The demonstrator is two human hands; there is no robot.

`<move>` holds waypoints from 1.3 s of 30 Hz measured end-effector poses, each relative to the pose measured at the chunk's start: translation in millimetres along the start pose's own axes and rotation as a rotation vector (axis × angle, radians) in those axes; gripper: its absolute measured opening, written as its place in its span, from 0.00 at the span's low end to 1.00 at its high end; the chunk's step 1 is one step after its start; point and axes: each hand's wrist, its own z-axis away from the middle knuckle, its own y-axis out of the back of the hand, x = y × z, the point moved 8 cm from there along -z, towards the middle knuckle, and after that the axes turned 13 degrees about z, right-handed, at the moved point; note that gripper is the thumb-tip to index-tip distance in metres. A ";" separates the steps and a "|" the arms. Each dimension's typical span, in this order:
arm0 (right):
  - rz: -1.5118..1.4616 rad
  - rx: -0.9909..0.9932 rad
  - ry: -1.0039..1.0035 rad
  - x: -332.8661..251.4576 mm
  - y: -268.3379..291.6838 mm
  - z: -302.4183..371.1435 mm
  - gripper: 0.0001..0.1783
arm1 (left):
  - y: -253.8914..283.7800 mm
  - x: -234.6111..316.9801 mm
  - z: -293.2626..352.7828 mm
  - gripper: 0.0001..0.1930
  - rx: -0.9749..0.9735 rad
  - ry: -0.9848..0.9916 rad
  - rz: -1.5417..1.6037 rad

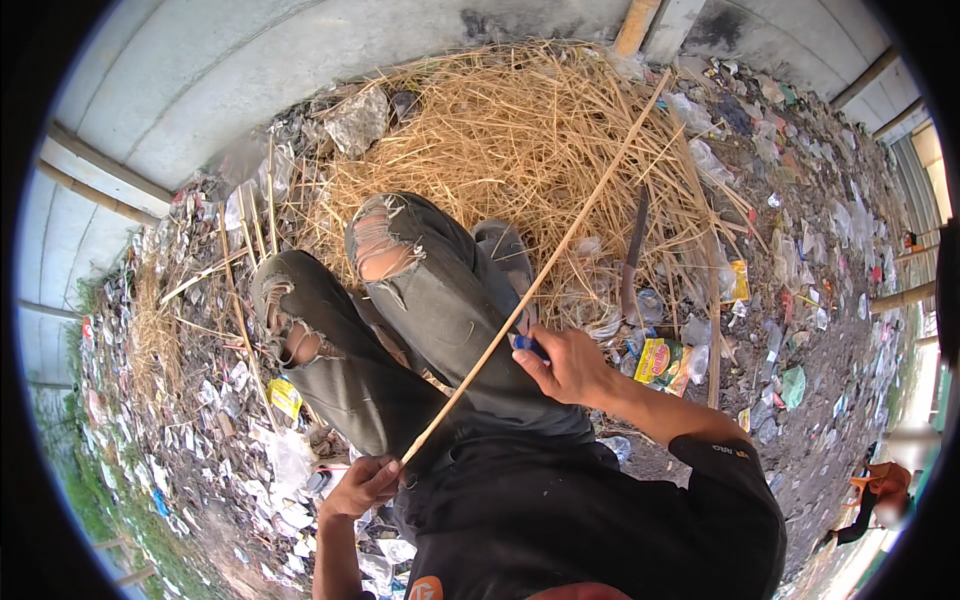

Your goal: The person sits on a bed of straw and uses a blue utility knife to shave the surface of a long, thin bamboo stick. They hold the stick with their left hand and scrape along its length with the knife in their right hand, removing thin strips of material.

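Left hand [363, 487] pinches bamboo strip [541, 272]; right hand's [574, 368] fingers curl round blue handle [529, 347] beside strip, slip could jab thigh [445, 300] beneath.

"Light?"
"Bright, even daylight from where I'm standing, soft shadows. Right rim washes out."
"Focus?"
"Straw [490, 120] crisp, upper middle. Blurred pale smudges, lower right."
"Distortion?"
"Heavy. Wall [250, 70] seams bend, upper left; black corners, bluish fringe."

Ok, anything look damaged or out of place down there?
Yes: the trousers are ripped open at both knees, and plastic litter is strewn around the straw. The long strip in the left hand looks unbroken.
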 end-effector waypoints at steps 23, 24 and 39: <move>0.141 0.085 0.084 23.6 12.9 -29.9 0.32 | 27.1 -14.5 30.2 0.19 0.077 -0.038 0.051; 0.149 0.093 0.086 25.5 7.7 -31.9 0.32 | 27.9 -13.6 30.8 0.19 0.065 -0.040 0.052; 0.201 0.124 0.124 -4.9 15.2 -22.0 0.27 | 70.3 -43.4 36.2 0.20 0.026 -0.018 0.081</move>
